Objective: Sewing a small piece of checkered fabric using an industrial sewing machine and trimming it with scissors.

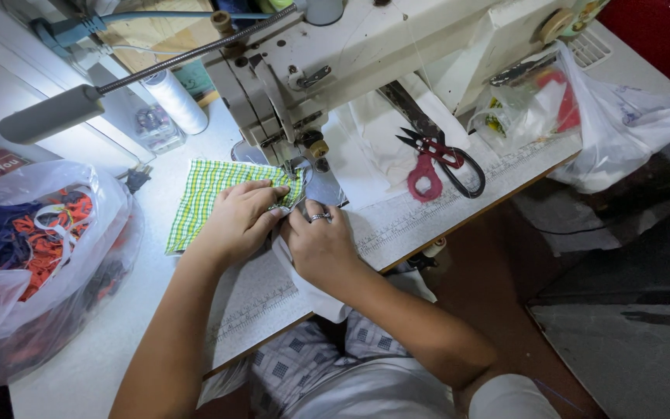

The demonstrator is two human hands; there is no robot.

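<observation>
Matt green checked cloth (203, 198), glossy plastic bag (17, 233).

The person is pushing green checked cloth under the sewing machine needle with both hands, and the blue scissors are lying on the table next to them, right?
Nearly. The scissors are red and black, not blue, as the head view shows. The rest holds: the left hand and right hand press the green checked cloth at the needle of the sewing machine, with the scissors on the table beside them.

A white sewing table (118, 341) with printed ruler strips along its front edge carries a cream industrial sewing machine (366, 54), a green-and-white checked cloth piece (203, 198), red-and-black scissors (440, 159), a white thread spool (176, 101) — and clear plastic bags, one of coloured fabric scraps (32, 248), another at the far end (537, 109).
</observation>
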